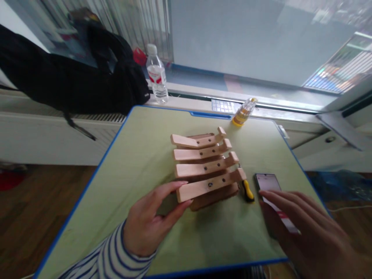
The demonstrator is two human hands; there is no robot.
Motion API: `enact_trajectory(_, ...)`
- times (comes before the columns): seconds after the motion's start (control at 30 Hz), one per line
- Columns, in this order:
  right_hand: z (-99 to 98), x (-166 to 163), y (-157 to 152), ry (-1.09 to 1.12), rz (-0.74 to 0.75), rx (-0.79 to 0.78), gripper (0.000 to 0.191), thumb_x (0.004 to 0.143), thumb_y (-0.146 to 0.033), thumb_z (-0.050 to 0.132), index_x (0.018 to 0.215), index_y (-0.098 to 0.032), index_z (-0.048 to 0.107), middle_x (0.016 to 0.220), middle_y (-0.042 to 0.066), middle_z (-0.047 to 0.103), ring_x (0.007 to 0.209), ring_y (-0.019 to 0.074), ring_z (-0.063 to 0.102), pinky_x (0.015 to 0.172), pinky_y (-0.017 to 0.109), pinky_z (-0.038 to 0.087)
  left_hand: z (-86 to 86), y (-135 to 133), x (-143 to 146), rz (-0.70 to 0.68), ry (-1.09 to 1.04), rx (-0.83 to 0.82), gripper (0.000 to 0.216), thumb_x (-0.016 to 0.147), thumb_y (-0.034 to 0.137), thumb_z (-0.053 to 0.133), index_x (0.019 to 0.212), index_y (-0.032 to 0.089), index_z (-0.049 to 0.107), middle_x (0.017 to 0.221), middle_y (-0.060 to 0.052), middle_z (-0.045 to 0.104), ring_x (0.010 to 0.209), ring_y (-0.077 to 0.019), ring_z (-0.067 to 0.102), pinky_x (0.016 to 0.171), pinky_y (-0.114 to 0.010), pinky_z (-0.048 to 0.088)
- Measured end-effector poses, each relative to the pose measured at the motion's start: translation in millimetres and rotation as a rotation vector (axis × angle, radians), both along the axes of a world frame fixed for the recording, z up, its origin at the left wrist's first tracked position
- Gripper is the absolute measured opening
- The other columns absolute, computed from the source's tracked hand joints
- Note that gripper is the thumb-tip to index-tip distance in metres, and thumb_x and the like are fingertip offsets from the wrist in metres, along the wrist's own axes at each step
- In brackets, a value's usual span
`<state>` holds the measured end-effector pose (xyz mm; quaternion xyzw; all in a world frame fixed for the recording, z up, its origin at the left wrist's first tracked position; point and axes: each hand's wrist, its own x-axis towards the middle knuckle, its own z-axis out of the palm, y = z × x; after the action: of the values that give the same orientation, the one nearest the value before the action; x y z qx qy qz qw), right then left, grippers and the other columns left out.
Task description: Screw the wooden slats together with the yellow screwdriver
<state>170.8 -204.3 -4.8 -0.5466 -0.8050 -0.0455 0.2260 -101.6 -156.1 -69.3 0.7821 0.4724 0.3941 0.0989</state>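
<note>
Right hand (302, 226), fingers spread open, lies over a phone (266, 181) right of the wooden rack (203, 166); left hand (151, 223) pinches its nearest slat. Beyond the rack stands a clear bottle (157, 75), contents unclear.

Nothing legible: the water bottle (156, 75) label at eleven o'clock and the phone (269, 184) screen at four o'clock are blurred.

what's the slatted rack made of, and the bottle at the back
The slatted rack looks like pale bare wood: matt, light tan, dark screw holes. The bottle seems clear plastic: see-through, white cap, red label.
</note>
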Motion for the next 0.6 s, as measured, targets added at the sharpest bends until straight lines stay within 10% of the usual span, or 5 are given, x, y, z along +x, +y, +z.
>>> enact_trajectory(0.23, -26.2, 20, -14, -0.242, -0.299, -0.136, 0.029, 0.087, -0.037, 0.047, 0.108, -0.019, 0.056, 0.099, 0.008, 0.062, 0.088, 0.0224, 0.055, 0.075, 0.037, 0.042, 0.9, -12, 21, 0.022, 0.112, 0.175, 0.029, 0.08, 0.031, 0.061, 0.103, 0.016, 0.053, 0.088, -0.005, 0.067, 0.078, -0.0158, 0.066, 0.074, -0.027, 0.053)
enact_trajectory(0.6, -42.3, -9, 7, -0.429, -0.324, -0.144, 0.018, 0.085, -0.027, 0.047, 0.075, -0.017, 0.058, 0.073, 0.009, 0.059, 0.074, 0.0219, 0.054, 0.065, 0.034, 0.038, 31.1, -24, 20, -0.042, 0.206, 0.347, 0.037, 0.076, 0.021, 0.065, 0.111, 0.015, 0.052, 0.095, -0.007, 0.066, 0.087, -0.0173, 0.061, 0.078, -0.03, 0.05)
